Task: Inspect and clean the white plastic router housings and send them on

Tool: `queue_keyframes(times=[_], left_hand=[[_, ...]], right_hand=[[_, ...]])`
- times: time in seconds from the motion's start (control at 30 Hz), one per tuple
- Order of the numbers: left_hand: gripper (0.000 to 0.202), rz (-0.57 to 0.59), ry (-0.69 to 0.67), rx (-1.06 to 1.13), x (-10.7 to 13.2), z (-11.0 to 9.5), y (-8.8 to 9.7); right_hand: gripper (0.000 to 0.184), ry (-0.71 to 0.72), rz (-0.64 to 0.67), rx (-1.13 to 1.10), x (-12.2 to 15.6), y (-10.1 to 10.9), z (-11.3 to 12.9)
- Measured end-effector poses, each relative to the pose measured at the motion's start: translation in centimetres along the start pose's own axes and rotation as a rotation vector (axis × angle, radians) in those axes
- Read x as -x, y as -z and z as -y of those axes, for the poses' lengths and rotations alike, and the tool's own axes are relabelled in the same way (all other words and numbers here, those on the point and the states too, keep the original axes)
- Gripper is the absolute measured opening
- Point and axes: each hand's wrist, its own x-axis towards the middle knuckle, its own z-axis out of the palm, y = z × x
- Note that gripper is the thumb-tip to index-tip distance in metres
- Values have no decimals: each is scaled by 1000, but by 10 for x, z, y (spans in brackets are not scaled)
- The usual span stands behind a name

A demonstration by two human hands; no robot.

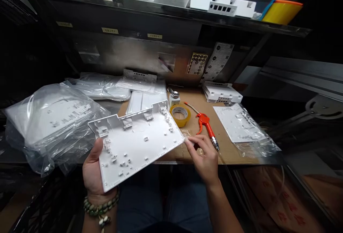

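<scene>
A white plastic housing panel [142,147], its inner side up with small posts and clips, is held tilted above the front of the bench. My left hand [93,168] grips its left end, thumb on the edge and the other fingers hidden beneath. At the opposite end, my right hand [205,156] pinches the right corner between thumb and fingers. Just beyond that corner lie a roll of yellow tape [184,121] and an orange air blow gun [205,123]. A small bottle with a metal top [174,97] stands behind the tape.
Bagged white panels [53,118] are piled at the left. On the right lie another panel [238,124] on plastic film and stacked white housings [222,92]. A metal shelf [166,11] overhangs the bench, bearing a white housing [221,4] and a yellow cup [282,11].
</scene>
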Motion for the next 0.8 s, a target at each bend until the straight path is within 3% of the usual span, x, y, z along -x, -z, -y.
queue_keyframes(times=[0.17,0.27,0.33,0.5,0.63,0.8], left_hand=[[52,141,104,94,9,-6,19],[52,245,166,142,17,-7,31],[50,253,168,111,21,-4,34],[48,262,187,39,26,7,25],[45,301,238,48,28,14,16],[48,370,271,1,25,13,9]], right_hand=[[10,-45,15,3,-20,17,-14],[8,-71,-119,-82,-43,27,-2],[8,-34,-152,-152,-57,27,12],[10,87,-64,-110,-68,8,33],[10,43,-86,-103,-64,-3,25],[13,-13,-70,-52,-65,-1,6]])
